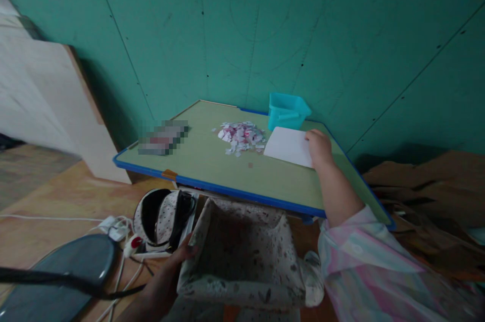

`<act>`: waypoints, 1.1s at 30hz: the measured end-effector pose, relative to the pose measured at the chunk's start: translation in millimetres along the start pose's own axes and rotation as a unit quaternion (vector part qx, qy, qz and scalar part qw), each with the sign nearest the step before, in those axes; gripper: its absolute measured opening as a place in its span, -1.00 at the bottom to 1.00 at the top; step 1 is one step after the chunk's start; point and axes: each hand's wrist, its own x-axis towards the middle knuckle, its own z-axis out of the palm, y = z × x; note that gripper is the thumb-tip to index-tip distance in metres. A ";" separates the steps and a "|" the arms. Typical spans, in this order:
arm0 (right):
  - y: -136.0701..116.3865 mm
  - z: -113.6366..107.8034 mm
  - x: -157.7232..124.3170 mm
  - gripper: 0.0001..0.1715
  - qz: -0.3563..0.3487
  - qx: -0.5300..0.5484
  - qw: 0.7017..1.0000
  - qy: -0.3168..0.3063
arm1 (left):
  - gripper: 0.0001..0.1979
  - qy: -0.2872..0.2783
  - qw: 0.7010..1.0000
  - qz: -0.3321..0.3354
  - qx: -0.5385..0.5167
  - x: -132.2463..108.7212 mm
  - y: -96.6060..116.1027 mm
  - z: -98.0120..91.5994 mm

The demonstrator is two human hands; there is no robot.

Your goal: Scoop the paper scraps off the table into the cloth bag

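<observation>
My right hand (319,147) is closed on the right end of a white sheet of paper (288,147), held low over the table. Just left of the sheet lies a heap of small white and pinkish paper scraps (242,135), with one loose bit (250,165) nearer the front. Below the table's front edge, my left hand (178,266) grips the left side of a fabric-lined basket (242,289) with a speckled print. The basket's opening faces up, and its inside is dark. Part of the left hand's fingers is hidden by the rim.
A turquoise plastic bin (288,112) stands at the back of the blue-edged table (212,170). At the left lies a blurred flat object (162,138). On the floor are a patterned bag (161,221), a grey stool (68,274) and white cables. Brown cardboard (435,195) lies at right.
</observation>
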 end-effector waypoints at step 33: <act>-21.4 6.3 -40.1 -0.73 0.143 0.150 0.811 -0.546 | -0.41 0.059 0.998 0.022 0.018 -1.9 4.4 1.0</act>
